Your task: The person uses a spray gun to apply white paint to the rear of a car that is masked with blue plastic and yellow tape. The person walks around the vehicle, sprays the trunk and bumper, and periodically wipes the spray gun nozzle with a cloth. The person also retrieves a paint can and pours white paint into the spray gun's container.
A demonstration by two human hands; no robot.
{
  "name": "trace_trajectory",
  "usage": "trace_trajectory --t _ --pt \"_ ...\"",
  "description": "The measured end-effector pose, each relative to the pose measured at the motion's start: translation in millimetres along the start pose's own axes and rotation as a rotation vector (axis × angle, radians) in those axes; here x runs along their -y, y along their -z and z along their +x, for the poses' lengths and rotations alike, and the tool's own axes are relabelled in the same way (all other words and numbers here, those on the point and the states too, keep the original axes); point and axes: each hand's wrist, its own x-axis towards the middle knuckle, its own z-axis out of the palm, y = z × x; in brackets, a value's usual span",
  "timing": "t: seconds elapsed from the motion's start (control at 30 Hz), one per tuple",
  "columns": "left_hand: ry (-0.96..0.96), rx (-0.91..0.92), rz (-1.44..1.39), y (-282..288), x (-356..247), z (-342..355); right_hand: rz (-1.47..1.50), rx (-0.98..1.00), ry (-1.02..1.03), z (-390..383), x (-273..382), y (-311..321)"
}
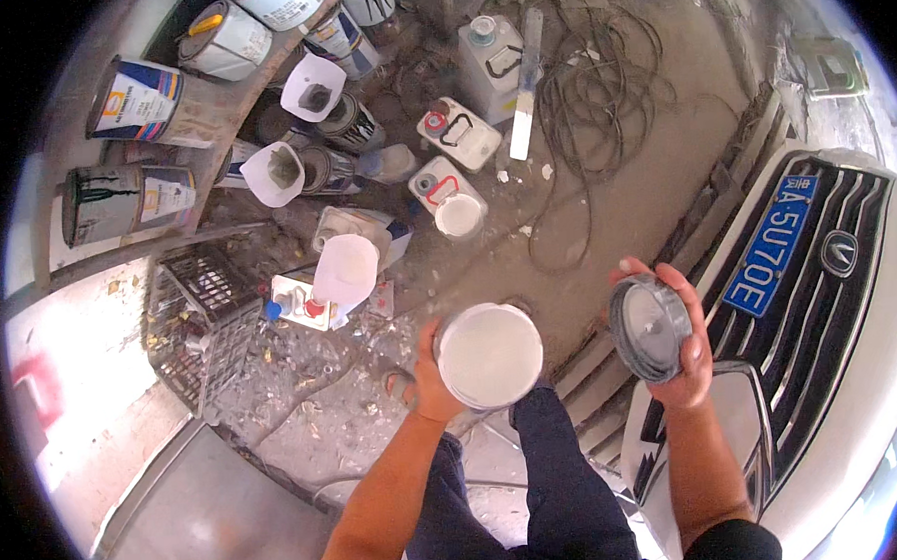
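Observation:
My left hand [430, 389] is closed round the left side of a round tub [490, 354] with a smooth, pale off-white top surface, held upright over my legs. To its right, my right hand [685, 375] grips a round grey lid [649, 327] by its edge, with a small knob at the centre facing up. The lid and the tub are apart. Ahead of the tub, on the dusty floor, stand plastic jugs [459, 134] with red or black handles, and pale sheets or funnels [344, 270] rest on some containers.
Shelves [204, 171] of paint cans [135, 101] run along the left, above a black crate [202, 356] and a metal panel [178, 502]. A coiled hose [602, 123] and long strip [524, 107] lie ahead. A white car front [876, 331] and slatted rack [598, 374] are right.

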Motion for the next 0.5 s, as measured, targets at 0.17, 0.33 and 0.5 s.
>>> trace_trajectory --t 0.17,0.33,0.5 --pt "-0.036 -0.067 0.053 17 19 22 0.552 -0.310 -0.212 -10 -49 6" --pt "-0.393 -0.071 0.854 6 7 30 0.680 -0.410 -0.293 -18 -85 15" --pt "-0.273 -0.220 0.920 -2 9 44 0.683 -0.445 -0.351 -31 -114 27"
